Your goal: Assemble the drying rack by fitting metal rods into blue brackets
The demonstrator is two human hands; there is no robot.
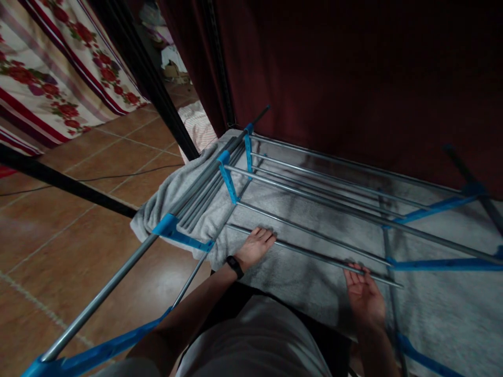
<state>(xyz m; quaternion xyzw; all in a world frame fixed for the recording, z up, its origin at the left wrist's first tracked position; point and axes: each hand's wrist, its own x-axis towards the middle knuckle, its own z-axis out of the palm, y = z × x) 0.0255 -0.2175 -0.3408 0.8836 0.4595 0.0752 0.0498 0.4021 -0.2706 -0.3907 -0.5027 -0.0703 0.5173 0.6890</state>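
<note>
A thin grey metal rod point(310, 252) lies across in front of me, held at two places. My left hand point(257, 245), palm down and with a dark band on the wrist, closes over it near its left end. My right hand point(365, 296), palm up, has its fingers curled at the rod nearer the right end. Around the rod stands a rack frame point(314, 193) of metal tubes with blue plastic connectors point(228, 178). Several more loose-looking rods point(210, 186) lie side by side at the frame's left.
A grey fleecy blanket point(306, 293) lies beneath the frame. Dark red cloth point(334, 78) hangs behind it. Black poles point(157, 89) stand at the left, over a tiled floor point(47, 235) with a cable point(118, 175). A floral curtain point(58, 68) hangs farther left.
</note>
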